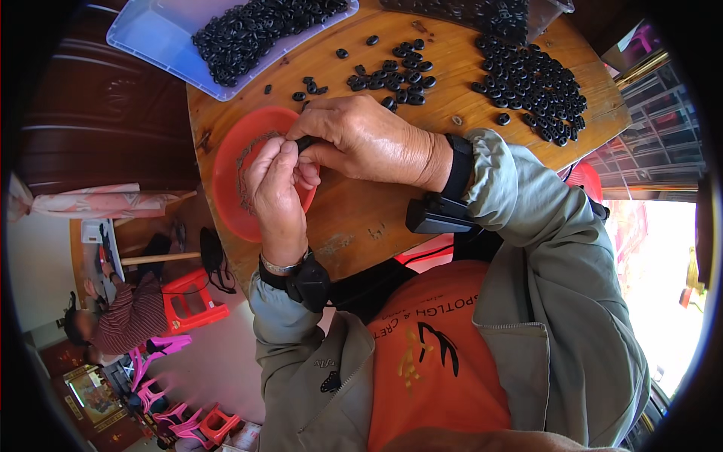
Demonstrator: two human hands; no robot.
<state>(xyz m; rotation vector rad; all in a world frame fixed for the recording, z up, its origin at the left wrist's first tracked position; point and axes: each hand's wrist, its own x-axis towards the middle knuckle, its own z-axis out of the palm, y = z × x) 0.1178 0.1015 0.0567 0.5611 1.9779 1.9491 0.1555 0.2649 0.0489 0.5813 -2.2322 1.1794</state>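
Note:
My left hand (279,192) and my right hand (369,143) meet over the red plastic bowl (224,169). Between their fingertips is a small black plastic piece (303,143), pinched from both sides and partly covered by the fingers. Small greyish metal bits (244,181), too fine to make out singly, lie inside the bowl along its left side. Just beyond my right hand, a loose group of black oval plastic pieces with holes (407,75) is spread on the wooden table (339,252).
A clear bluish bin (162,56) heaped with black pieces stands at the far left; another clear bin (538,19) is at the far right. A denser spread of black pieces (538,87) covers the table's right. Another person (124,316) sits left, near a red stool (192,301).

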